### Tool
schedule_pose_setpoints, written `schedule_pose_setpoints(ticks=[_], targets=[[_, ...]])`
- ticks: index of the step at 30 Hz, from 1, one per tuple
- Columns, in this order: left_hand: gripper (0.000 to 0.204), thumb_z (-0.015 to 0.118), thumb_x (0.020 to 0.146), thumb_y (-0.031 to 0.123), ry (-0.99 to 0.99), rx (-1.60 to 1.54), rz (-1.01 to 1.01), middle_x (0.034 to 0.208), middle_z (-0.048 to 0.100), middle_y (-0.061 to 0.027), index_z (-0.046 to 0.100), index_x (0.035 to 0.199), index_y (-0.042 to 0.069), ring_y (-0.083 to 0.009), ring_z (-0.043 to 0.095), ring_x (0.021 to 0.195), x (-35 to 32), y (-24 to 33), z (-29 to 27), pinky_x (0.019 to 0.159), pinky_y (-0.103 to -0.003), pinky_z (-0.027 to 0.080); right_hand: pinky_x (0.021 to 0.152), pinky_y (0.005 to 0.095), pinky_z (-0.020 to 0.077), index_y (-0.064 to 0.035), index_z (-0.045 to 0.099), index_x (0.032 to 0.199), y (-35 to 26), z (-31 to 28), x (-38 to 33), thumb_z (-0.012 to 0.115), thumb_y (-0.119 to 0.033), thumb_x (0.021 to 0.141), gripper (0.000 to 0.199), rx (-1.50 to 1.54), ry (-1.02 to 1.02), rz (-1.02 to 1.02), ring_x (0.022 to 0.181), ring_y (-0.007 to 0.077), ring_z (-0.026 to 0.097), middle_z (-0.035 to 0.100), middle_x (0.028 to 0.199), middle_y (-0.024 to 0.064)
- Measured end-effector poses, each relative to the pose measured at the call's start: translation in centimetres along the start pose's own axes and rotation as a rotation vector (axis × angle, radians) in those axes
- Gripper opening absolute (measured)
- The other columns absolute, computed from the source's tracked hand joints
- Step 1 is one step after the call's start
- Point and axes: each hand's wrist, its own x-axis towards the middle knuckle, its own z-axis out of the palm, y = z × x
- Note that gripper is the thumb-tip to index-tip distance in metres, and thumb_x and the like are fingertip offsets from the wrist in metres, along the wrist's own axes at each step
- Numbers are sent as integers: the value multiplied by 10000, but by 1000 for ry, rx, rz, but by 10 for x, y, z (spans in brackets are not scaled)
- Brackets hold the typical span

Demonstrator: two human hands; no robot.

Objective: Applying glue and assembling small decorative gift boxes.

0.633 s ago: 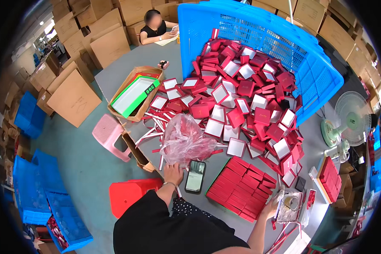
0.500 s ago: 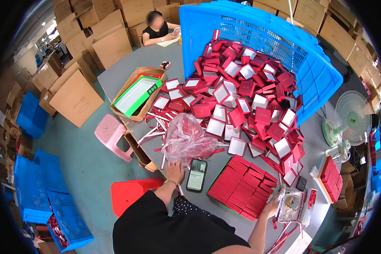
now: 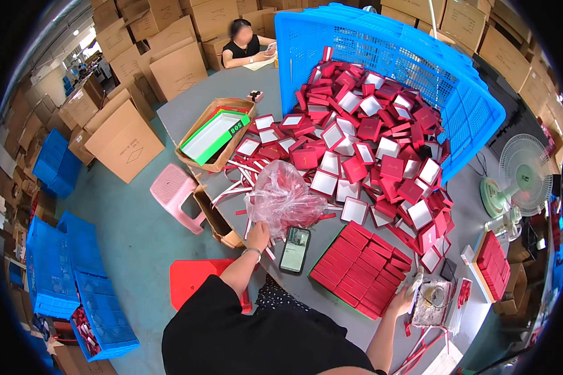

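My left hand (image 3: 258, 236) is at the lower edge of a crumpled clear plastic bag (image 3: 283, 195) with red strips inside. Its fingers look drawn together, and whatever they hold is too small to make out. Beside this hand, on the right, lies a phone (image 3: 294, 249) with a lit screen. My right hand (image 3: 406, 296), fingers stretched out, rests along the left side of a stained metal box (image 3: 429, 302) with a round opening on top. Between my hands, red box pieces (image 3: 359, 269) are packed in rows in a green-edged tray.
A tipped blue crate (image 3: 469, 112) spills red and white boxes (image 3: 356, 150) over the table. A fan (image 3: 524, 169) stands at right, near a stack of red pieces (image 3: 491, 265). Left are a green-and-white box (image 3: 213, 139), a pink stool (image 3: 174, 190) and a red stool (image 3: 191, 281). A person sits opposite.
My left hand has moved up to the plastic bag's lower edge, its fingers drawn closer together. My right hand stays beside the metal box. The whole view has shifted slightly.
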Motion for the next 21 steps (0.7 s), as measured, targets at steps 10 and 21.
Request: schedule_pose_setpoints(ticks=[10, 21], targets=[[505, 314, 889, 354, -31, -100, -193, 904, 618, -261, 650, 851, -21, -434, 587, 885, 9, -5, 2, 813, -514, 442, 896, 453, 409, 6, 544, 1171, -3, -1, -1, 580, -412, 849, 529, 65, 67, -41, 1022, 399, 538, 584, 1113, 229], [545, 278, 926, 421, 28, -56, -112, 960, 602, -272, 630, 893, 6, -466, 568, 882, 23, 20, 5, 807, -537, 433, 891, 418, 424, -92, 488, 1288, 31, 8, 3, 572, -428, 836, 569, -18, 45, 1, 1053, 362, 556, 579, 1189, 170]])
